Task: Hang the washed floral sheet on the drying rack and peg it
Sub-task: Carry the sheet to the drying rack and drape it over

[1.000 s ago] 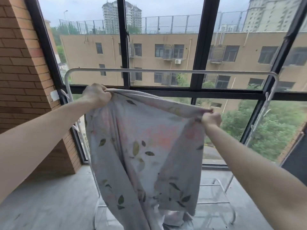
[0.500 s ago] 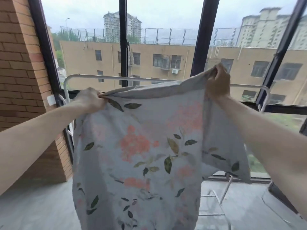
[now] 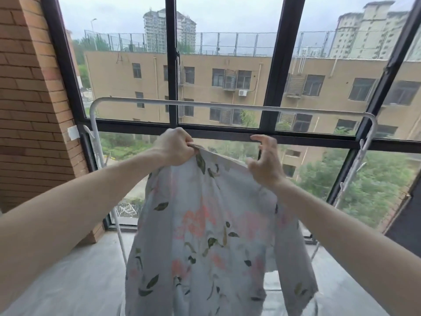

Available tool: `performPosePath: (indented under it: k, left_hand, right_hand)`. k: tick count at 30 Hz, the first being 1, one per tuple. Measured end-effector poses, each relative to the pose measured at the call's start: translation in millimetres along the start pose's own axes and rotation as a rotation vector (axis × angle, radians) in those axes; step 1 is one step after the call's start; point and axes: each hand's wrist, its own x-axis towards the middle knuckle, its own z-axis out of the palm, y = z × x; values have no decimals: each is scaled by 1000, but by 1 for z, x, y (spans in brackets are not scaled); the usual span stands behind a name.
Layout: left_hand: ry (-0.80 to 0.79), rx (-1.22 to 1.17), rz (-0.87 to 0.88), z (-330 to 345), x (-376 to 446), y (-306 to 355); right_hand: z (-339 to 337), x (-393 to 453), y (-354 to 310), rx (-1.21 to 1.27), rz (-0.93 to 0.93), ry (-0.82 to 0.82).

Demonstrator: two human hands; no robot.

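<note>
My left hand (image 3: 174,148) is curled tight on the top edge of the floral sheet (image 3: 205,236), thumb and fingers pinching a bunched corner of the cloth at about eleven o'clock from the sheet's middle. My right hand (image 3: 265,163) is up at one o'clock from that middle, with the index finger stretched out and the other fingers loosely bent and spread apart. The thumb side seems to touch the sheet's upper edge where it runs across from my left hand, but the blur there keeps me from telling whether I truly pinch it or only brush against it.

The sheet hangs from my left grip in a long drape, pale grey with pink blooms and dark leaves, falling toward six o'clock and out of view at the bottom. It is not on the drying rack (image 3: 227,105): the white top rail runs across at twelve o'clock, above and beyond both hands, apart from the cloth. The rack's left upright drops down at nine o'clock from my left hand, its right upright at three o'clock from my right.

Behind the rail stands the dark-framed window (image 3: 281,65), with a brick wall (image 3: 27,99) at ten o'clock and the grey floor (image 3: 86,277) below.
</note>
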Motion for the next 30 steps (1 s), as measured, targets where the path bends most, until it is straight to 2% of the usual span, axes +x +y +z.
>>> performPosePath:
  k: [2, 3, 8, 11, 15, 20, 25, 28, 30]
  left_hand:
    - [-18, 42, 50, 14, -3, 11]
    - [-20, 62, 78, 19, -4, 17]
    - [-20, 178, 152, 32, -16, 17]
    - [-111, 318, 137, 42, -26, -6]
    - [-336, 429, -55, 71, -54, -54]
    - [-419, 426, -330, 94, -103, -130]
    - [-322, 379, -569, 75, -133, -192]
    - [-176, 247, -695, 44, -130, -209]
    - [-46, 141, -718, 23, -120, -217]
  right_hand:
    - [35, -26, -18, 26, -116, -212]
    - [47, -31, -22, 4, -131, -256]
    - [67, -32, -13, 130, 30, -128]
    - [65, -33, -18, 201, 53, -105]
    - [61, -33, -28, 297, 102, -102]
    - [57, -35, -32, 287, 118, -109]
    - [49, -28, -28, 201, 94, -71]
    - [52, -25, -27, 154, 71, -64]
    - [47, -20, -24, 139, 106, -24]
